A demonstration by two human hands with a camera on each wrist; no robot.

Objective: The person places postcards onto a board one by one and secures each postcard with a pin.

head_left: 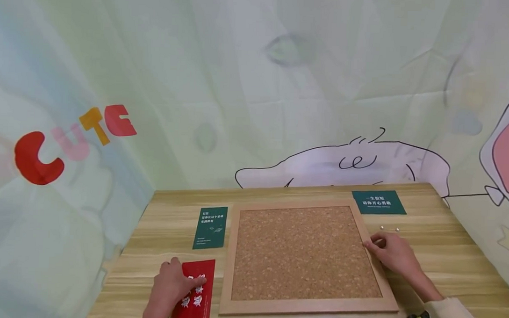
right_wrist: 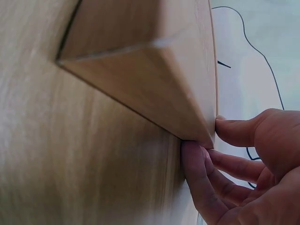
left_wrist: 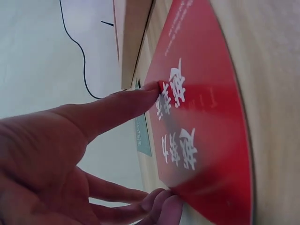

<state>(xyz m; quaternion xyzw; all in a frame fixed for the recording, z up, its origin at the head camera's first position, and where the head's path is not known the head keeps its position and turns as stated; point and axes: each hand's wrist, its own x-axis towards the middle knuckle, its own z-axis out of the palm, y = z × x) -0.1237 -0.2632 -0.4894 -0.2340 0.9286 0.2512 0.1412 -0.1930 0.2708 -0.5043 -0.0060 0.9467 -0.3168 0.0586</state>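
Observation:
A cork board (head_left: 306,254) with a light wooden frame lies on the table. At its right side my right hand (head_left: 396,253) pinches the frame (right_wrist: 140,84), thumb on top and fingers curled against the outer side. My left hand (head_left: 168,284) is at a red card (head_left: 199,297) with white Chinese characters, left of the board. In the left wrist view its thumb (left_wrist: 126,105) presses on the card's printed face, while the other fingers (left_wrist: 164,206) curl at the card's edge.
A green card (head_left: 211,227) lies left of the board, and another green card (head_left: 379,202) is at the back right. Two small white pieces (head_left: 381,227) sit beyond my right hand. A printed cloth backdrop (head_left: 240,83) stands behind the wooden table (head_left: 150,239).

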